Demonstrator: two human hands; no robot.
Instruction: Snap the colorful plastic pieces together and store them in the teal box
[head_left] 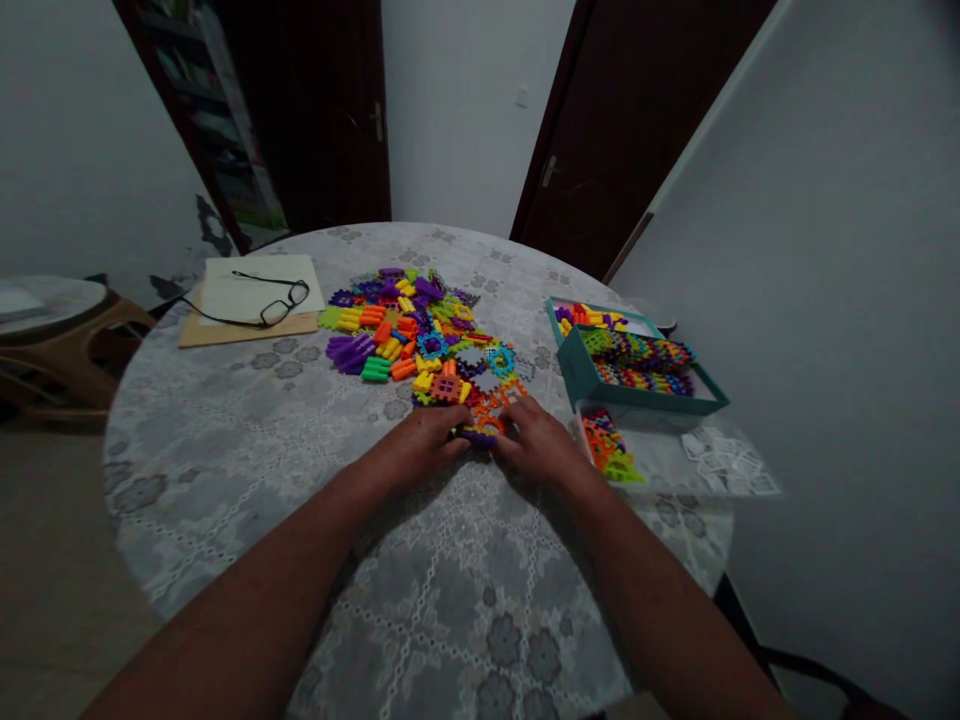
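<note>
A heap of colourful plastic building pieces (pixel 390 345) lies in the middle of the table. At its near edge, my left hand (pixel 427 442) and my right hand (pixel 541 440) face each other with thumbs and fingers curled in. Between them is a purple building piece (pixel 478 438), gripped from both sides. Orange gear-shaped pieces (pixel 491 408) lie just behind it, close to my right fingertips. A reddish-brown square piece (pixel 447 388) sits beyond my left fingers. My fingers partly cover the pieces they touch.
Teal boxes (pixel 649 398) with sorted pieces stand on the right. Nearer is a clear plastic tray (pixel 660 450) holding coloured and white pieces. Black-framed glasses (pixel 275 312) rest on paper (pixel 217 290) and a board at the left. A patterned cloth (pixel 420 600) covers the round table.
</note>
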